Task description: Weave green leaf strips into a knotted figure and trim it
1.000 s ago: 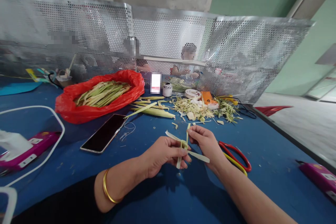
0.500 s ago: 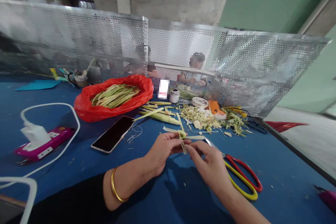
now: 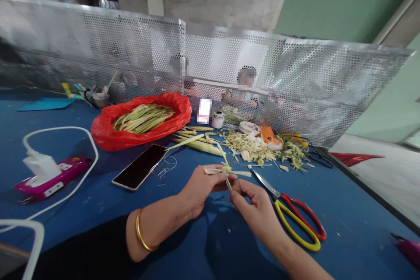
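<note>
- Pinching the crossed leaf strips (image 3: 225,169) with the left hand (image 3: 200,186), thumb and forefinger shut just under the knot, centre of the frame, lifted clear of the blue table (image 3: 344,210).
- Closing the right hand (image 3: 259,210) by its fingertips on the lower strip end, just below and right of the knot; hands almost touching.
- Judged light, thin and springy, quick to crease or split along the grain, and slippery on the glossy face.
- Probably best taken at the crossing, where the layers overlap, not by the loose tips.
- Just right of the right hand, flat on the table: red-and-yellow scissors (image 3: 297,223), blades aimed up-left toward the strips.
- Beyond the hands, mid-frame: leaf scraps (image 3: 259,148); up-left, a red plastic bag (image 3: 111,138) full of strips; left of the hands, a dark phone (image 3: 141,167).
- Far left: a magenta power bank (image 3: 55,177) with a looping white cable (image 3: 88,140).
- Widest room for moving: lower centre and lower right, short of the table edge slanting down the right side.
- Far side closed off by a perforated metal screen (image 3: 311,87).
</note>
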Available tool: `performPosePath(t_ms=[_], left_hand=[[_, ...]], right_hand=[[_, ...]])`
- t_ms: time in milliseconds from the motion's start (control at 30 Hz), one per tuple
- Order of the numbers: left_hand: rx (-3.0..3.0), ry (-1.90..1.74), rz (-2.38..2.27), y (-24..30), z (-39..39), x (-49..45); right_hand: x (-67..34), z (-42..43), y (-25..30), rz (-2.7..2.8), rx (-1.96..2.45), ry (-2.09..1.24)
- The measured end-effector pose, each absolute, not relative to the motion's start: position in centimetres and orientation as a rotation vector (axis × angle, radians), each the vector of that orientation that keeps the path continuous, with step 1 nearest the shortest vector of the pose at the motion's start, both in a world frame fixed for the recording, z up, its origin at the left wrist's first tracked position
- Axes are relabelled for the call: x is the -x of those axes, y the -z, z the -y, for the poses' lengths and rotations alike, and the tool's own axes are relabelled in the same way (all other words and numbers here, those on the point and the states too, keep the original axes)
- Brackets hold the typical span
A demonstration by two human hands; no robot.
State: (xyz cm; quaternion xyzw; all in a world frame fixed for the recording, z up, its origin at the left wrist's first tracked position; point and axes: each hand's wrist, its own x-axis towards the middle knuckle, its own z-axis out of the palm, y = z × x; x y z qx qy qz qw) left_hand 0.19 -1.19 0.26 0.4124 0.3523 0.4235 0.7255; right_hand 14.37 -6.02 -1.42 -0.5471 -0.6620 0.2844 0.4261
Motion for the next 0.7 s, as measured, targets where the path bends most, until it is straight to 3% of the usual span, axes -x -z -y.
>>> performPosePath(t_ms=[200,400,700], left_hand=[[-0.882,-0.919,-0.778,-0.3,1.0,0.0],[-0.881,-0.9,-0.782,-0.1,0.5,0.2],[-1.037,-0.853,-0.884,0.2,0.6,0.1]], right_hand=[[-14.4,6.5,1.3,1.873,1.236,-0.561],[-16.2,5.9,0.7,1.722,1.401,0.066],[-16.4,5.5,0.9,1.949,1.444,-0.124]])
